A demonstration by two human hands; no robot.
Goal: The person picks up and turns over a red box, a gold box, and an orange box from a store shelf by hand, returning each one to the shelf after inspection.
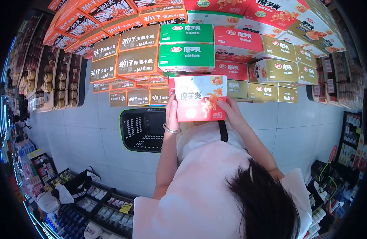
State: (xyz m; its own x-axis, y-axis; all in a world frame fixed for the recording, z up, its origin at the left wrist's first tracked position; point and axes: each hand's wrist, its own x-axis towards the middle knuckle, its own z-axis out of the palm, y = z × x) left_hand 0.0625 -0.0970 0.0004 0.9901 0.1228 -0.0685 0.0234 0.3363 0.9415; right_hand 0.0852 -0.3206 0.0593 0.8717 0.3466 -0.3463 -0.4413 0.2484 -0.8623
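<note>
Left hand (172,112) and right hand (228,109) hold a red box (197,97), fingers clamped on its two sides, above a black basket (129,127)

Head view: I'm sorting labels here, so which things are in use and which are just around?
In hand: red-and-white box, held by left hand and right hand.
Just around: black basket on the floor, untouched; stacked green boxes, brown boxes, yellow boxes.

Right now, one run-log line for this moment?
left hand: on snack box, left edge | right hand: on its right edge | snack box: held before stacked cartons | black basket: on floor
</note>
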